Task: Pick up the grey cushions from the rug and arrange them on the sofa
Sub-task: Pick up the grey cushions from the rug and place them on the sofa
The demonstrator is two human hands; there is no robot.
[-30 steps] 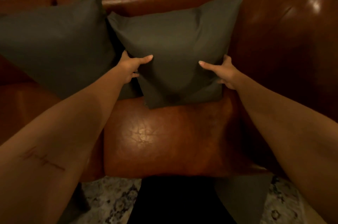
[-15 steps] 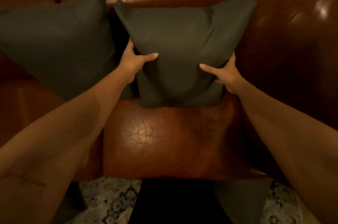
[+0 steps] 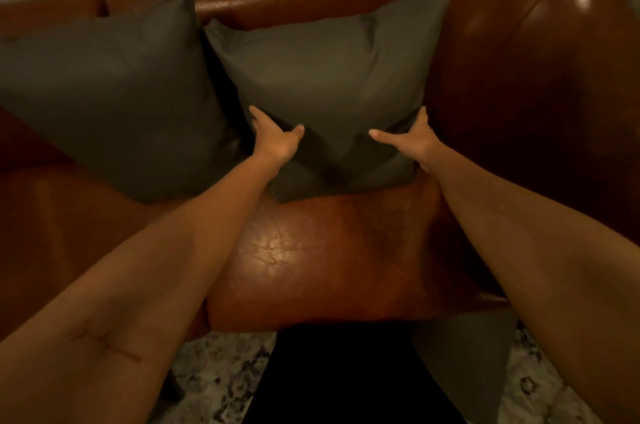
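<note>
Head view shows the grey cushion (image 3: 329,88) I hold straight ahead of me, standing up on the brown sofa seat (image 3: 311,250) and leaning on the backrest, with my left hand (image 3: 277,143) gripping its left edge and my right hand (image 3: 412,143) gripping its right edge, both just as near. It is about square, so no side is longer, and its flat face points at me, tipped a little to the right. Another grey cushion (image 3: 114,94) leans just beside it on the left, and one more grey cushion (image 3: 460,364) lies down on the rug (image 3: 214,375) by my right arm.

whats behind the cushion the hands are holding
The brown leather sofa back rises behind the held cushion, showing above and to its right. The part straight behind it is covered. Both hands grip its lower sides.
</note>
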